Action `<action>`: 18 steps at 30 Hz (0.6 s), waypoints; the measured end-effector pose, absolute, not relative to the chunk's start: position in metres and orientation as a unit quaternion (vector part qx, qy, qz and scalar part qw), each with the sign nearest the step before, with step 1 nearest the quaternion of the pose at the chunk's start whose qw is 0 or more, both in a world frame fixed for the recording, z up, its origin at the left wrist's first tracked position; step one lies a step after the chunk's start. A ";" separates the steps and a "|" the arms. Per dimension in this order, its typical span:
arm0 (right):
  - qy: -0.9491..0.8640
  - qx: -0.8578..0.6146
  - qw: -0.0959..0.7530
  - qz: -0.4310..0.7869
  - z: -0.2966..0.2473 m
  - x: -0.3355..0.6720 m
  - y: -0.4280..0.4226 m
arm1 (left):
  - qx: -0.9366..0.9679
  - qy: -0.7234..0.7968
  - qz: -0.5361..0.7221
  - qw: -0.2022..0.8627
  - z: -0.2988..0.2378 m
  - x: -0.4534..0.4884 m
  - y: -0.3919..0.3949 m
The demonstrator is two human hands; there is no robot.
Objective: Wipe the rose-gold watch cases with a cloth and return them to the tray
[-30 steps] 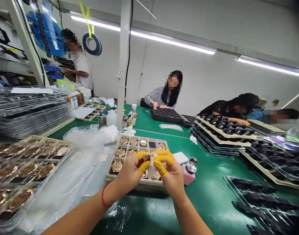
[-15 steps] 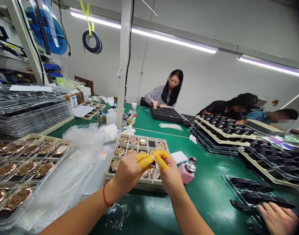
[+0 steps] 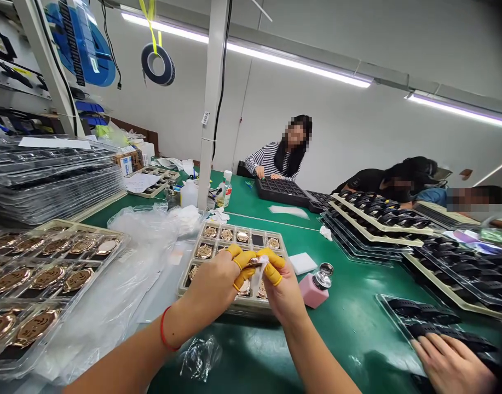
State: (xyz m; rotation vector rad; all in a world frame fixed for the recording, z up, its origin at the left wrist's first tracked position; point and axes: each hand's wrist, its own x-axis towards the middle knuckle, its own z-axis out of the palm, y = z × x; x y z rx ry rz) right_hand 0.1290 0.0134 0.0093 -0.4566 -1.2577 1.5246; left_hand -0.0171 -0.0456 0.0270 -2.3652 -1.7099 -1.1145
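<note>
My left hand (image 3: 220, 279), with yellow finger cots, is closed on a thin round gold-and-brown watch case (image 3: 254, 264), seen nearly edge-on and partly hidden by my fingers. My right hand (image 3: 284, 284), also in yellow cots, pinches a white wipe (image 3: 262, 261) against the case's right edge. Both hands are raised over a clear compartment tray (image 3: 188, 253) that holds several gold watch cases, such as this one (image 3: 204, 250). Just right of the tray stands a pink pump bottle (image 3: 314, 290) with a metal top, in front of a white pad (image 3: 303, 263).
Another tray (image 3: 120, 242) of gold cases lies at left, beside crumpled plastic film (image 3: 107, 298). Stacked clear trays (image 3: 53, 189) rise behind it. Black watch straps (image 3: 425, 314) sit in trays at right, near another person's hand (image 3: 451, 364). A co-worker (image 3: 271, 158) sits opposite.
My left hand has turned, bringing the watch case's edge into view, and the wipe is bunched against it rather than hanging down. The other person's hand at right has shifted left.
</note>
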 end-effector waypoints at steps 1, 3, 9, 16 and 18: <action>-0.527 -0.191 0.521 0.644 0.010 0.129 0.014 | -0.756 -0.549 -0.356 0.016 0.029 -0.019 -0.046; -0.532 -0.183 0.510 0.651 0.010 0.130 0.014 | -0.761 -0.526 -0.378 0.020 0.030 -0.023 -0.045; -0.626 -0.217 0.458 0.592 0.011 0.138 0.012 | -0.815 -0.430 -0.379 0.088 0.024 -0.030 -0.037; -0.683 -0.177 0.407 0.580 0.028 0.155 0.009 | -0.840 -0.289 -0.459 0.017 0.023 -0.034 -0.029; -0.678 -0.145 0.413 0.590 0.030 0.157 0.006 | -0.823 -0.240 -0.514 -0.035 0.020 -0.030 -0.028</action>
